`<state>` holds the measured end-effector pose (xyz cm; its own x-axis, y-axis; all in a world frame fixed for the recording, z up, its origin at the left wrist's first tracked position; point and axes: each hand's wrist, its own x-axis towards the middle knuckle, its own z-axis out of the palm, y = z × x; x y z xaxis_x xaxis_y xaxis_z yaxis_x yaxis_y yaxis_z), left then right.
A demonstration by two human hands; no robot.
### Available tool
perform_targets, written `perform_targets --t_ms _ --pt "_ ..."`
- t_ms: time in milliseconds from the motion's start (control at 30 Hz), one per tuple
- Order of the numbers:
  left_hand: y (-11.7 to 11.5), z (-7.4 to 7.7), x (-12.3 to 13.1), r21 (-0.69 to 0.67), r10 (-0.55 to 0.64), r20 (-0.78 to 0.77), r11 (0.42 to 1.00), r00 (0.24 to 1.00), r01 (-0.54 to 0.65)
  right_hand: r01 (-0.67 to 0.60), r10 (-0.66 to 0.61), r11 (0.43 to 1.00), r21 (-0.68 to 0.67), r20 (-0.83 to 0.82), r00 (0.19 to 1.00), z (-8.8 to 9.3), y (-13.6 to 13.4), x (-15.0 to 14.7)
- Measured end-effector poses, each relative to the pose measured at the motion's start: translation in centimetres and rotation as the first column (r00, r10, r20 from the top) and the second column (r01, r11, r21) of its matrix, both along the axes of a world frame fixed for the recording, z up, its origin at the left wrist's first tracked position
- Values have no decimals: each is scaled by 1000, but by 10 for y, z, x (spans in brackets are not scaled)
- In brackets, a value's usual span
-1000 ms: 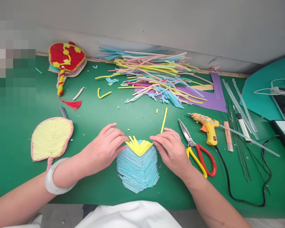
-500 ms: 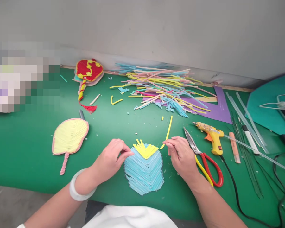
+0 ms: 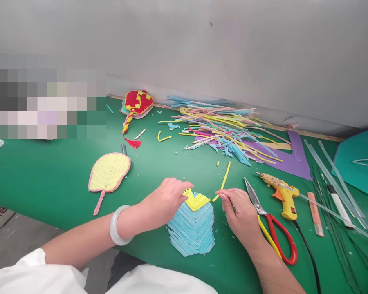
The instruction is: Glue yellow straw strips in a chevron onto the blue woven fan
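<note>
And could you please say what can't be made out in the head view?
Head view:
Blue panel: upper left hidden by the left hand.
Purple sheet: partly under the strip pile.
Black cord: end cut off by bottom edge.
Far left: blurred into blocks.

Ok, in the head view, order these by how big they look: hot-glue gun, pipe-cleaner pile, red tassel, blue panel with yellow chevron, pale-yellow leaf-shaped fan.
Largest to smallest, as they appear:
1. pipe-cleaner pile
2. blue panel with yellow chevron
3. pale-yellow leaf-shaped fan
4. hot-glue gun
5. red tassel
</note>
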<state>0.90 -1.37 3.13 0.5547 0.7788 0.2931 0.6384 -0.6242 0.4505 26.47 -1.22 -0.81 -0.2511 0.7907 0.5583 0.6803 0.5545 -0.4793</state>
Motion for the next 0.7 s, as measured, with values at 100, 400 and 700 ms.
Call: perform_targets --t_ms 100,400,700 --pt "17 9 2 75 -75 -119 994 990 84 2 -2 1000 3 -9 1000 2 0 2" --pt "155 9 -47 -6 504 -167 859 847 -512 -18 20 999 48 -47 999 6 0 8" --pt "174 -13 -50 -85 552 -226 809 802 -581 -4 9 997 81 -57 998 5 2 9"
